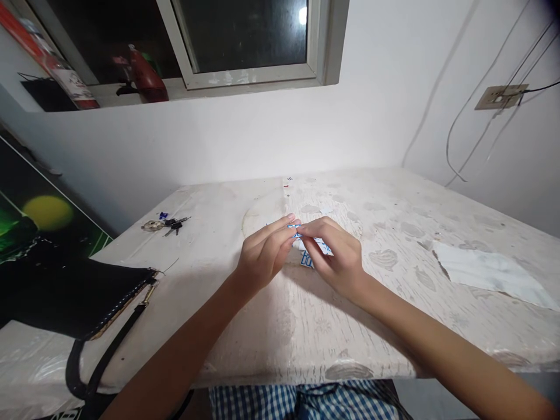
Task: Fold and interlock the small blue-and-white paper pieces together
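Note:
My left hand (263, 252) and my right hand (336, 252) meet above the middle of the table. Between their fingertips is a small white piece with blue print (307, 259), which looks like paper or thin packaging. My left fingers close on its left side, and the right thumb and forefinger pinch it from the right. Part of it shows below the right fingers; the rest is hidden by my hands. Its exact kind cannot be made out.
A patterned plastic cover (324, 326) lies over the table. Keys (175, 224) lie at the left, near a black bag (83, 297) with a strap. A white cloth or paper strip (490, 269) is at the right. Bottles stand on the window sill (109, 96).

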A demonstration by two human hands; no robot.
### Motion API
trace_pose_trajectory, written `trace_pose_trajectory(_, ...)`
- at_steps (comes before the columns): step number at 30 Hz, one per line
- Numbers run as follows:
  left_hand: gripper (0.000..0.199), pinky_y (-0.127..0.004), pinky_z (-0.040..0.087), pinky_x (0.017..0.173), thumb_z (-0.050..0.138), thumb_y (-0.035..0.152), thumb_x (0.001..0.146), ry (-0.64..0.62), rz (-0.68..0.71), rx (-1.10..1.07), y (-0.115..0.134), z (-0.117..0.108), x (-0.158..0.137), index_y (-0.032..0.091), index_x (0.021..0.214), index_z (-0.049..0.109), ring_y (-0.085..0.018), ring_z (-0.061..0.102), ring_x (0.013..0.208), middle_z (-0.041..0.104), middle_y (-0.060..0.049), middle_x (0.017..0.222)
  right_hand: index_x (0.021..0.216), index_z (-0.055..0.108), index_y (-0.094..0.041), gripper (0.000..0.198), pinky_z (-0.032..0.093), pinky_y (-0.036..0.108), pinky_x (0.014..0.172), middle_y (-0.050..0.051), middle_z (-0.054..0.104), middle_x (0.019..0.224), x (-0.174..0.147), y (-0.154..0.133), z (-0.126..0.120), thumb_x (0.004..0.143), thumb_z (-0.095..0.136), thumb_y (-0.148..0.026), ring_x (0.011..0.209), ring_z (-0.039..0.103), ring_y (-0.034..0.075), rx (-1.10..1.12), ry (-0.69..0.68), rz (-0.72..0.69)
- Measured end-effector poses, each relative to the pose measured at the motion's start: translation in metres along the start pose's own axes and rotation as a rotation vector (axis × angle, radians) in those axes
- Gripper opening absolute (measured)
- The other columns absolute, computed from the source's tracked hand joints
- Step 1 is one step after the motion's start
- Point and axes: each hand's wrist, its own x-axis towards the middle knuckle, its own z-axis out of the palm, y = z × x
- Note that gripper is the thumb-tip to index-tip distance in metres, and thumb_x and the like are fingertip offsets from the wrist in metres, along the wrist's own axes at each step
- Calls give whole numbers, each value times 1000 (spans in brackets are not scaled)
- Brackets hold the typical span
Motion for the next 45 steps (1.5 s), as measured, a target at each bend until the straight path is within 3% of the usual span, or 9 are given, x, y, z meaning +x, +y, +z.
trace_pose_trajectory(10, 17, -27, 54, 79, 53, 8, 78, 37, -70, 60, 3, 4, 1, 16, 93, 56, -15, 63, 94, 68, -4, 93, 88, 57, -19, 16, 45, 29, 64, 2, 61, 78, 3, -2, 1, 82, 46, -9, 71, 54, 13, 42, -7, 141)
trace_pose_trajectory(17, 18, -26, 54, 78, 54, 5, 76, -1, -13, 122, 1, 3, 2, 15, 90, 57, -16, 63, 93, 69, -4, 87, 85, 59, -19, 14, 44, 26, 62, -1, 61, 74, 6, -3, 1, 81, 48, -12, 66, 54, 11, 69, -39, 263)
trace_pose_trajectory(24, 26, -31, 52, 84, 41, 7, 81, -66, -74, 62, -1, 2, 1, 14, 102, 55, -17, 60, 101, 66, -7, 102, 89, 57, -19, 12, 46, 27, 68, 1, 62, 80, 6, 1, 4, 79, 53, -15, 75, 58, 13, 326, -22, 416)
trace_pose_trajectory(29, 32, -30, 50, 85, 43, 4, 79, -56, -99, 77, -4, 3, 2, 14, 107, 55, -16, 59, 100, 65, -8, 105, 90, 54, -19, 13, 44, 28, 67, -2, 59, 68, 10, 2, 2, 77, 57, -19, 69, 57, 12, 574, -66, 569)
trace_pose_trajectory(36, 19, -26, 46, 62, 50, 8, 77, -87, -91, 266, -12, -1, 3, 18, 86, 64, -13, 60, 67, 67, -2, 74, 96, 50, -22, 27, 40, 25, 58, -6, 54, 60, 13, 1, 0, 72, 62, -18, 62, 54, 10, 822, -84, 766)
trace_pose_trajectory(38, 16, -26, 43, 60, 51, 9, 76, -99, -95, 311, -11, -2, 4, 17, 82, 64, -13, 58, 63, 66, -2, 70, 94, 50, -22, 26, 40, 25, 57, -5, 55, 61, 12, 2, 2, 71, 63, -19, 62, 55, 11, 894, -64, 832)
trace_pose_trajectory(41, 16, -26, 41, 59, 50, 10, 75, -104, -109, 353, -9, -1, 5, 17, 79, 64, -13, 56, 62, 64, -2, 66, 80, 52, -18, 13, 42, 26, 57, -1, 59, 64, 11, 4, 5, 73, 62, -24, 62, 55, 11, 1016, -144, 928)
trace_pose_trajectory(45, 16, -26, 39, 57, 49, 11, 76, -110, -114, 371, -9, 0, 6, 18, 77, 63, -13, 53, 60, 62, -1, 64, 70, 54, -16, 14, 42, 26, 57, 2, 59, 65, 10, 6, 7, 76, 60, -27, 57, 53, 9, 1046, -209, 963)
